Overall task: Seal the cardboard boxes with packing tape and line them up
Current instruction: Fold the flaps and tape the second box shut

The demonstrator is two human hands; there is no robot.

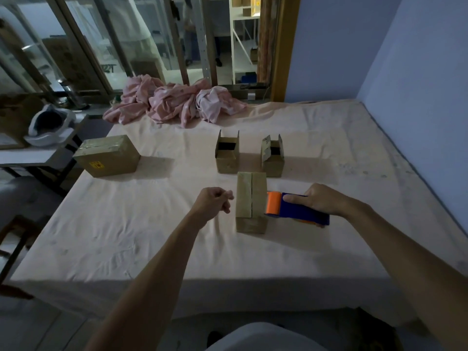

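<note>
One small brown cardboard box (249,198) stands near the middle of the bed (152,236) with its top flaps folded shut and the bare seam showing. The orange front of a blue tape dispenser (301,211) touches the box's right edge. The right hand (321,200) grasps this dispenser from above, forefinger stretched along it. The left hand (214,202) hangs just left of the box, clenched loosely on nothing. Just beyond stand two similar boxes, the left open box (227,158) and the right open box (273,159), flaps upright. A larger taped cardboard box (107,157) sits well apart at the far left. Crumpled pink cloth (174,102) lies along the far edge, and a pale blue wall (417,72) rises at right.
</note>
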